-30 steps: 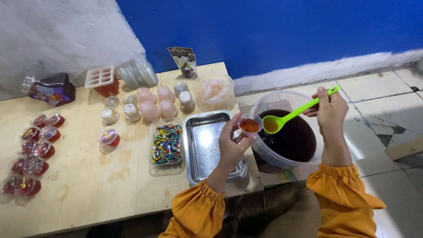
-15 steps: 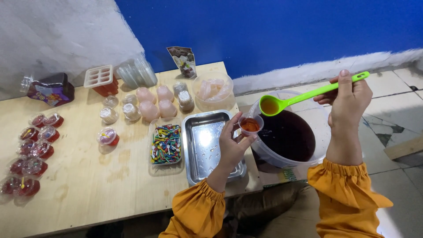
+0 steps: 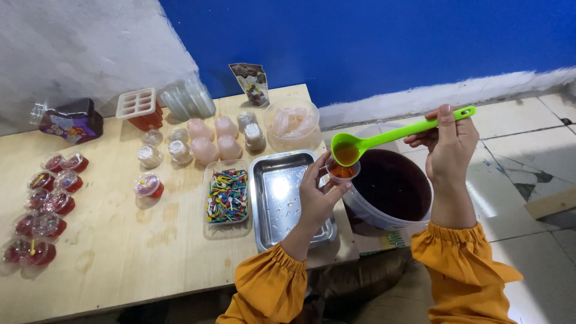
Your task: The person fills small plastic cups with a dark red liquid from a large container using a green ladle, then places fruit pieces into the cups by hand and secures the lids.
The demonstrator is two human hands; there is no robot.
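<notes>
1. Holding a small clear cup point(image 3: 342, 173) pinched in my left hand point(image 3: 315, 198), over the gap between the steel tray point(image 3: 288, 207) and the bucket of dark red liquid point(image 3: 391, 189);
2. Clenching my right hand point(image 3: 450, 144) on the green ladle point(image 3: 384, 139), its bowl touching the cup's rim;
3. Tipping slowly and keeping the cup level should avoid spills on the worktop point(image 3: 120, 240).

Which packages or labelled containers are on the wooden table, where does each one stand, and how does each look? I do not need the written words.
Stand-up pouch: back edge of the table, against the blue wall; upright, dark brown with pictures printed on it.
Bottle: far left of the table, near the grey wall; lying on its side, clear plastic, dark contents, purple label with colourful pictures.
No signs or screens are in view.
</notes>
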